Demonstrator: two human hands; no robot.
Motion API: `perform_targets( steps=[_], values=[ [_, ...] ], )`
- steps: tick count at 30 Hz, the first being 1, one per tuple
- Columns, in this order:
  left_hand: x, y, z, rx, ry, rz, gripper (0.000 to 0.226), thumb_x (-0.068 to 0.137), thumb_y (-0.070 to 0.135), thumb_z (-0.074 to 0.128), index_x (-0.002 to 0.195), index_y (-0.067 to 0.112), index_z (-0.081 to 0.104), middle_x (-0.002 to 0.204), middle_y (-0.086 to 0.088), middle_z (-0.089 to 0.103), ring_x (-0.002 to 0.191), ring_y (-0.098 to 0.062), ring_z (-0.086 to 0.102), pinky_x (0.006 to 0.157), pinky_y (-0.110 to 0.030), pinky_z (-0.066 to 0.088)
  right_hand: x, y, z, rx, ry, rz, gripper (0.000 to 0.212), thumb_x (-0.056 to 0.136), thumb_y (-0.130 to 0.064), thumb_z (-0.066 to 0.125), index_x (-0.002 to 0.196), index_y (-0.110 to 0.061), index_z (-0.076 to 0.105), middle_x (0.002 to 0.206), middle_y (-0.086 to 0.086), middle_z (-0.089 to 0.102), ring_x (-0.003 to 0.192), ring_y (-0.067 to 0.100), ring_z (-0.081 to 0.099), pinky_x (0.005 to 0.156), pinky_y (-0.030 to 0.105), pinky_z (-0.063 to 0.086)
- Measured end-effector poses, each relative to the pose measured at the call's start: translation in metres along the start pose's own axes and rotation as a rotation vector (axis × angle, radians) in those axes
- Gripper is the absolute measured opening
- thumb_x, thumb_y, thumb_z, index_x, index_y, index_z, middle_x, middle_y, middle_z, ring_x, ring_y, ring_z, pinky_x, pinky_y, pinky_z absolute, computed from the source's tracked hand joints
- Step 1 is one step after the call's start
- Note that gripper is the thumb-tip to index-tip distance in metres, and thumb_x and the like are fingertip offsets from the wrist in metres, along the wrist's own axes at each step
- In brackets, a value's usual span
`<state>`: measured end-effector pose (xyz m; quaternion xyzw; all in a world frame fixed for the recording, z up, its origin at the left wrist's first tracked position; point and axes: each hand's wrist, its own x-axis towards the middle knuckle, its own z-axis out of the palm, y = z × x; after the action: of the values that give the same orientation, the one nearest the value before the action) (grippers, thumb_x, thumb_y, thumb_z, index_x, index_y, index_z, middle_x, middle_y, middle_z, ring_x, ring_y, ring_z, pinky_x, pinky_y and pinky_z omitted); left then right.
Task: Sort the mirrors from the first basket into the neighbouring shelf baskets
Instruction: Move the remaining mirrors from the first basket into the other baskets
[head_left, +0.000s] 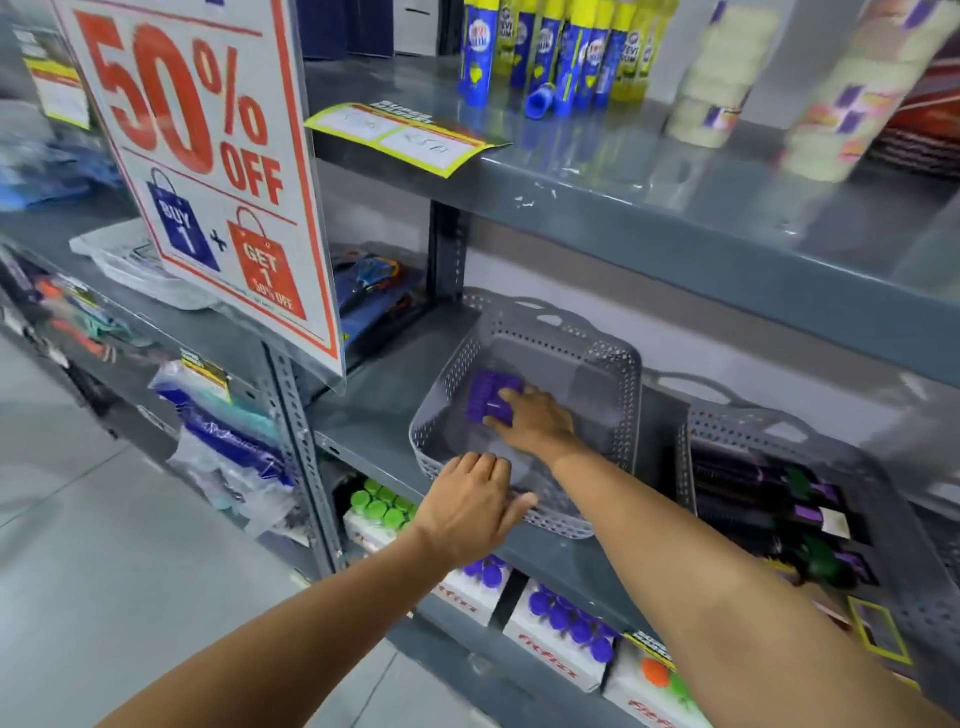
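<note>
The right hand (530, 418) is seen at frame centre, fingers laid on a purple mirror (491, 397) without a closed grip; the mirror lies just up-left of the palm, flat on the floor of the grey basket (618, 374). The left hand (470, 506) is set loosely open on the basket's near rim. The neighbouring basket (737, 431) is found to the right, so the right hand is judged nearer.

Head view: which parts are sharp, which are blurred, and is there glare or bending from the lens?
Head view: the right hand and grey basket are fairly sharp; the sale sign and tape rolls are smeared by motion blur; soft glare lies on the upper shelf; the wide lens bends the shelf edges.
</note>
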<state>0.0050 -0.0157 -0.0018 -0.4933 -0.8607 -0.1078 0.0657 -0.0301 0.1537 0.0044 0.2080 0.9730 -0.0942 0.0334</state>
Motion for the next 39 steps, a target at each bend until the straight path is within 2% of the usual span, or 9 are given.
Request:
perform_targets(
  steps=[7,10,13,18,22,27,32,35,39],
  values=[
    [0.000,0.001,-0.001,0.017,-0.021,-0.005,0.056,0.095,0.053,0.019,0.104,0.010,0.053,0.102,-0.010,0.060,0.094,-0.028,0.053,0.087,-0.038,0.039,0.005,0.002,-0.003,-0.012,0.068,0.025,0.078,0.066,-0.081,0.053,0.117,-0.022,0.054,0.126,0.013,0.057,0.116,0.033,0.054,0.088,0.038,0.047],
    [-0.001,0.002,-0.002,0.012,-0.013,-0.009,0.063,0.091,0.054,0.009,0.100,0.010,0.053,0.097,-0.010,0.060,0.089,-0.028,0.052,0.084,-0.038,0.040,0.003,-0.002,-0.005,-0.050,0.032,0.069,0.086,0.060,-0.081,0.060,0.118,-0.018,0.054,0.131,0.015,0.052,0.120,0.035,0.049,0.094,0.040,0.044],
    [-0.001,0.004,-0.004,0.002,0.019,0.001,0.060,0.092,0.051,0.014,0.091,0.009,0.056,0.087,-0.011,0.061,0.080,-0.030,0.055,0.078,-0.038,0.044,0.005,-0.010,-0.008,-0.011,0.041,0.109,0.076,0.063,-0.067,0.070,0.118,-0.016,0.056,0.128,0.014,0.059,0.120,0.034,0.051,0.100,0.041,0.043],
    [0.000,0.004,-0.008,0.002,0.004,0.004,0.062,0.092,0.052,0.013,0.096,0.009,0.057,0.090,-0.011,0.063,0.084,-0.030,0.057,0.082,-0.039,0.046,0.000,-0.014,-0.021,0.131,0.110,0.152,0.064,0.074,-0.025,0.077,0.124,-0.003,0.044,0.121,0.015,0.061,0.111,0.037,0.061,0.076,0.034,0.050],
    [0.006,0.018,-0.013,0.046,0.046,0.018,0.064,0.093,0.048,0.020,0.118,0.002,0.056,0.112,-0.015,0.064,0.107,-0.033,0.058,0.102,-0.045,0.043,-0.015,0.020,-0.049,0.324,0.219,0.204,0.036,0.082,-0.013,0.067,0.112,0.001,0.053,0.116,0.024,0.063,0.109,0.039,0.061,0.081,0.038,0.050],
    [0.025,0.082,-0.020,0.061,0.109,0.142,0.064,0.092,0.046,0.026,0.123,-0.002,0.054,0.118,-0.016,0.063,0.116,-0.031,0.056,0.104,-0.051,0.041,-0.057,0.092,-0.089,0.533,0.312,0.292,0.021,0.081,-0.008,0.060,0.098,0.000,0.069,0.108,0.019,0.069,0.103,0.031,0.064,0.073,0.024,0.045],
    [0.039,0.182,-0.016,0.017,0.119,0.336,0.061,0.089,0.045,0.032,0.122,0.000,0.057,0.119,-0.015,0.064,0.118,-0.030,0.056,0.103,-0.050,0.043,-0.137,0.188,-0.119,0.715,0.558,0.485,0.017,0.080,-0.010,0.065,0.095,-0.007,0.073,0.101,0.014,0.073,0.094,0.029,0.067,0.079,0.030,0.052],
    [0.039,0.254,-0.006,-0.017,0.100,0.455,0.060,0.087,0.044,0.033,0.119,0.001,0.059,0.118,-0.014,0.066,0.117,-0.029,0.057,0.100,-0.049,0.045,-0.199,0.258,-0.127,0.818,0.645,0.622,0.019,0.081,-0.007,0.065,0.099,-0.003,0.070,0.102,0.020,0.072,0.090,0.029,0.068,0.086,0.045,0.055],
    [0.030,0.350,0.008,-0.101,0.078,0.604,0.061,0.089,0.046,0.030,0.120,0.002,0.058,0.119,-0.013,0.065,0.116,-0.028,0.058,0.102,-0.048,0.043,-0.304,0.351,-0.130,0.759,0.772,0.847,0.020,0.081,-0.010,0.064,0.098,-0.005,0.073,0.094,0.017,0.072,0.087,0.022,0.063,0.080,0.038,0.052]
  ],
)
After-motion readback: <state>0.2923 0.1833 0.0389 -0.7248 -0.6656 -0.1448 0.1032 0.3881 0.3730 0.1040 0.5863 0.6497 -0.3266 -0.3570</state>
